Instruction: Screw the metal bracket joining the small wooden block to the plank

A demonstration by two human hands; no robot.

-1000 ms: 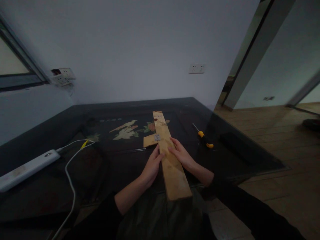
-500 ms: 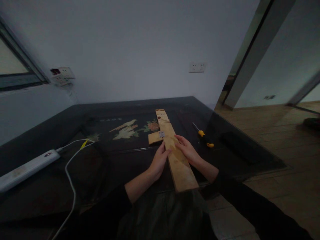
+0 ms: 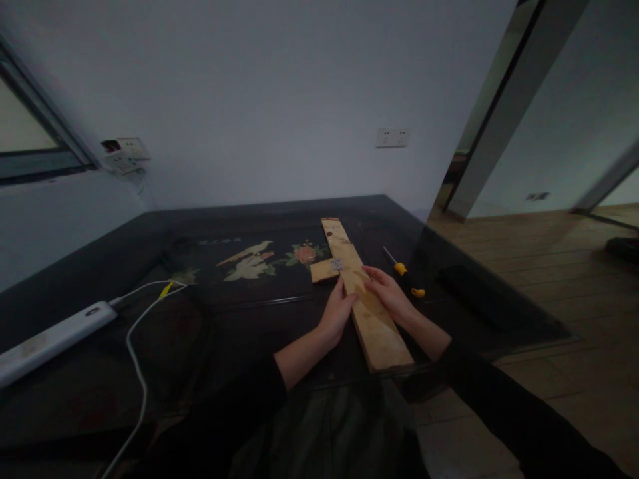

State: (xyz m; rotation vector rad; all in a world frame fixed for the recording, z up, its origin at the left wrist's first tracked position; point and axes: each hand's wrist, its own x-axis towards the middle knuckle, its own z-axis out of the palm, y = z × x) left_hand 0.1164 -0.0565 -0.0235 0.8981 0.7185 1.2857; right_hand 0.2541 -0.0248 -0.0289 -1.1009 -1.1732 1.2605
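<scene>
A long wooden board (image 3: 379, 327) lies on the dark table, its near end close to the table's front edge. My left hand (image 3: 337, 314) grips its left edge, thumb on top. On the right edge, my right hand (image 3: 392, 296) is closed round the board, with its thumb on the upper face. A metal hinge (image 3: 337, 265) joins a short wooden piece (image 3: 322, 271) to the board's left side, beyond my hands. To the right lies a screwdriver (image 3: 408, 278) with a yellow and black handle, touched by neither hand.
A white power strip (image 3: 60, 339) with a white cable (image 3: 137, 372) lies on the table's left part. The dark tabletop (image 3: 269, 319) bears a bird and flower picture. A wall (image 3: 259, 100) with a socket (image 3: 392, 138) stands behind. A flat black object (image 3: 474, 296) lies at the right.
Both hands and the board with its hinged piece have shifted a little to the right and slightly away from me. The grip looks the same. The screwdriver has stayed put.
</scene>
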